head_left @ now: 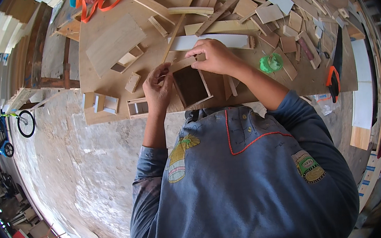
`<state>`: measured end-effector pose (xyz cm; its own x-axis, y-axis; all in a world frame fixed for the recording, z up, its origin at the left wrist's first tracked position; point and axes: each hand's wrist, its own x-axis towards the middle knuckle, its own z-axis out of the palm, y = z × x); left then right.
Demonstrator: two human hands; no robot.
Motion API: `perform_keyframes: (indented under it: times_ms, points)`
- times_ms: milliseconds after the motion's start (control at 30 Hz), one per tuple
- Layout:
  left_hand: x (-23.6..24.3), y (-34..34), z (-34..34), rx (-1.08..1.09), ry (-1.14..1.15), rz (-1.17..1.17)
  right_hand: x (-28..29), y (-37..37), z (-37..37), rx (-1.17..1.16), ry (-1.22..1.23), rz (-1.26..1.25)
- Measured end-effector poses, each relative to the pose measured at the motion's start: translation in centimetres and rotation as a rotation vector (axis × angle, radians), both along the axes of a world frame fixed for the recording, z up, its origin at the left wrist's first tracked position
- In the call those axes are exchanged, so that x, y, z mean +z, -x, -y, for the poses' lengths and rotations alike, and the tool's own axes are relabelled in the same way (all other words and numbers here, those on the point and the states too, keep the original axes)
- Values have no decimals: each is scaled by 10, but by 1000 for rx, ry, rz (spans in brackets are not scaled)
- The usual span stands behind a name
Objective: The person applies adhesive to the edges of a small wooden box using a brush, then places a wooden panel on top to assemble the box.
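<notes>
A small open wooden box [192, 88] with a dark inside stands at the near edge of the workbench, between my hands. My left hand [158, 89] is closed at its far left corner, fingers curled against the side. My right hand [214, 57] reaches over from the right, thumb and fingers pinching the far edge. A pale wood strip [183, 64] lies along that edge between both hands; whether it is fixed to the box I cannot tell. A smaller wooden frame [137, 108] lies by my left wrist.
The plywood workbench [103, 88] carries a heap of wood offcuts [277, 14] at the far right. A green plastic cup [271, 63] sits right of my right forearm. An orange-handled saw [333, 83] is at the right edge. Another small box [105, 104] stands left.
</notes>
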<state>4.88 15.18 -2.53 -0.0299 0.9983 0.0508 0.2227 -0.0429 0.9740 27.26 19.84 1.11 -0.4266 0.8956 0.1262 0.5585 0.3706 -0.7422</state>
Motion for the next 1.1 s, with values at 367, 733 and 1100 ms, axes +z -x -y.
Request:
perform_keyframes:
  times_ms: [367, 733, 1100]
  points:
    - [0, -2, 0, -2, 13, 19, -11, -2, 3, -4, -162, -41]
    - [6, 5, 15, 44, -94, 62, 7, -48, 46, -379, -77, -119]
    - [29, 9, 27, -21, -129, 59, -25, -85, 37, -620, -196, 274]
